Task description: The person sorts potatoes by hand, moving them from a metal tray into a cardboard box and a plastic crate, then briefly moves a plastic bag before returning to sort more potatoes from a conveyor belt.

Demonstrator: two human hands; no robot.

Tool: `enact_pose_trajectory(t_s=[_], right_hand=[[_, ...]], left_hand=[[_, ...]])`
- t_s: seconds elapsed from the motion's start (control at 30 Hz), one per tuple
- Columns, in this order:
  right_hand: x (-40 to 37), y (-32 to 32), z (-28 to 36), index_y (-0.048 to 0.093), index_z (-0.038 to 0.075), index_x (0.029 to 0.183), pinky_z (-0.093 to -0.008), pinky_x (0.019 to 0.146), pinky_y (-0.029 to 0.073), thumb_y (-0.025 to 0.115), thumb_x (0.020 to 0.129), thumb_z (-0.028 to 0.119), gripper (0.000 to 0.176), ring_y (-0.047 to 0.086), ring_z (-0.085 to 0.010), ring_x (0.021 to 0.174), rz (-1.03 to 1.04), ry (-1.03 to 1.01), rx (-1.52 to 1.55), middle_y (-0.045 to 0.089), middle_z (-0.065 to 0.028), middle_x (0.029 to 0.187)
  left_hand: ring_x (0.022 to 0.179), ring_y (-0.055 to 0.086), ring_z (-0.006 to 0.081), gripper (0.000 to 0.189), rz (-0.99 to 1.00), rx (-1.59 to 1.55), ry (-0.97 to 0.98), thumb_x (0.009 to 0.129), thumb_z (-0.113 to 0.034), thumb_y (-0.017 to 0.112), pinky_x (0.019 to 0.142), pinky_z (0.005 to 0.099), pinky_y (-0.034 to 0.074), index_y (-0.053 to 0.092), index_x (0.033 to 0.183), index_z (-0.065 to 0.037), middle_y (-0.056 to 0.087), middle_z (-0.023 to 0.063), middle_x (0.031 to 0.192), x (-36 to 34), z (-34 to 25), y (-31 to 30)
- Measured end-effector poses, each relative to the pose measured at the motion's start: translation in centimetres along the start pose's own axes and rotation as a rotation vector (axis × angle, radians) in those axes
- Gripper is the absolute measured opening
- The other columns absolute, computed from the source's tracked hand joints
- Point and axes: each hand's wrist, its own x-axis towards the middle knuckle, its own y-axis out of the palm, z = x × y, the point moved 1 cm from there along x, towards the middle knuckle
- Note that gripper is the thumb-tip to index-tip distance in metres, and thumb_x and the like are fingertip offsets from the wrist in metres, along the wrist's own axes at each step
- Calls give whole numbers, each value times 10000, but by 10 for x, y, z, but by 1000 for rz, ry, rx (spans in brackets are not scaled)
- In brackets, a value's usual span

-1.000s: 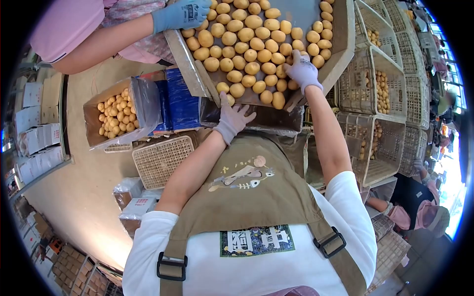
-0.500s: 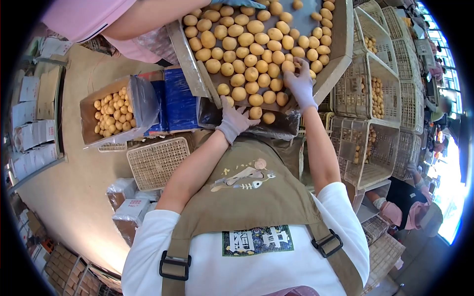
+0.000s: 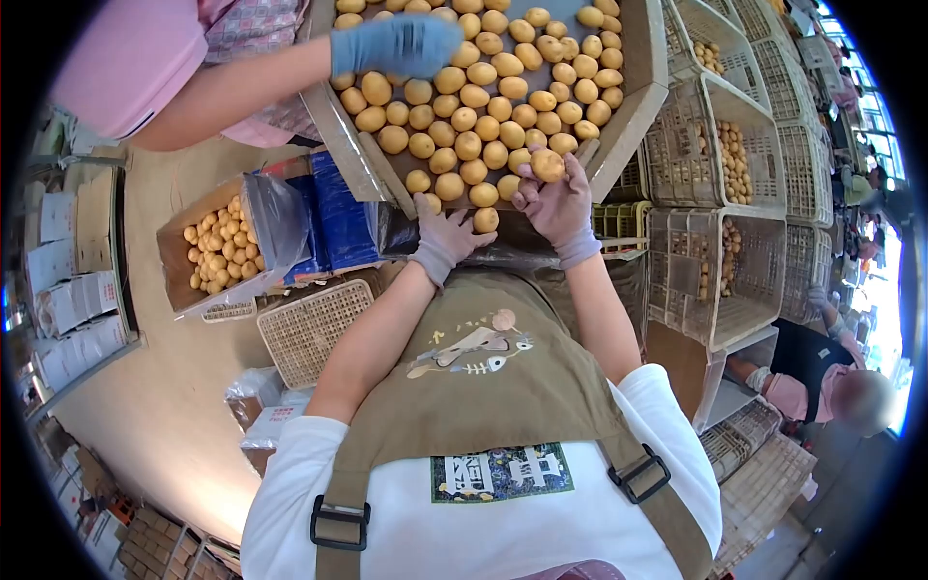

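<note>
Many round yellow-brown potatoes (image 3: 467, 146) lie spread over a tray (image 3: 629, 130) with raised wooden sides. My right hand (image 3: 561, 206), gloved, is at the tray's lower right and holds one potato (image 3: 547, 165) in its fingertips. At the tray's lower opening, my left hand (image 3: 449, 240) is gloved too, its fingers apart, next to a potato (image 3: 485, 220) at the edge; whether it touches that potato I cannot tell. Below the opening there is a dark plastic-lined container (image 3: 522, 247), partly hidden by my hands.
A co-worker's blue-gloved hand (image 3: 411, 45) reaches over the tray from the left. A lined box of potatoes (image 3: 179, 253) and an upturned crate (image 3: 314, 329) stand at left. Stacked plastic crates (image 3: 710, 280) line the right, with another person (image 3: 822, 372) beyond.
My right hand has drawn back toward me, now with a potato in its fingers. The co-worker's blue glove has come further into view over the tray. The view has shifted slightly.
</note>
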Motion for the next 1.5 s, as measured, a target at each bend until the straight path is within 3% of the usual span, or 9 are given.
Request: enact_pose_trajectory(t_s=[0.3,0.4,0.53,0.83,0.9,0.93,1.07,1.23,1.5], right_hand=[[-37,-7,4,490,58,1346,-358,707,555,468,1043,395,454,638,-206,799,-210,-349,-488,628,-105,993],[-106,-44,30,585,18,1283,-327,893,536,653,952,216,392,653,-193,1015,-271,-611,-1505,653,-102,1165],[-198,-156,50,634,83,1254,-417,853,543,663,899,268,401,675,-305,1006,-760,112,-2342,667,-176,1165],[-18,22,21,685,84,1137,-452,890,505,692,827,173,322,666,-332,958,-133,-980,-2100,691,-131,1060],[23,17,36,659,85,1080,-465,849,522,621,876,254,268,677,-342,946,-325,-320,-2195,693,-163,1023],[46,13,49,653,91,1030,-481,819,527,576,900,250,219,682,-356,886,-315,-721,-2058,694,-179,976],[145,12,116,544,180,1342,-476,873,526,590,908,237,440,645,-355,1065,-558,-808,-2236,630,-165,1239],[170,29,130,547,196,1326,-443,928,504,649,823,272,519,627,-339,1126,-371,-428,-2458,624,-156,1246],[102,10,132,503,-5,1256,-321,823,541,554,828,102,443,594,-175,986,-127,-370,-710,552,-106,1207]], left_hand=[[1501,162,404,967,-6,4,14,833,-854,345,1071,791,137,172,1576,-259,210,59,1637,2,2,-4],[1505,145,402,1004,-25,-13,-14,813,-868,362,1077,790,128,153,1583,-259,174,61,1647,1,-1,-2],[1509,135,396,1038,-25,14,-11,793,-881,376,1083,788,117,131,1588,-261,147,62,1653,6,1,-7],[1498,197,330,945,-125,78,21,839,-785,448,1127,721,119,256,1547,-190,266,48,1606,5,4,-2],[1482,244,315,810,-103,155,27,891,-692,477,1124,718,151,326,1516,-199,311,54,1580,7,-2,-13],[1490,225,266,750,-123,102,63,903,-617,540,1143,677,178,370,1490,-182,329,51,1568,13,-4,-21],[1494,215,268,769,-24,17,86,890,-603,585,1138,680,194,353,1500,-197,307,43,1580,3,-1,-11],[1491,227,334,939,-25,0,104,841,-791,482,1094,751,144,246,1558,-232,242,71,1608,-5,-7,4],[1490,221,359,826,95,-125,73,907,-725,411,1088,769,204,240,1558,-245,235,77,1613,-1,-1,12]])
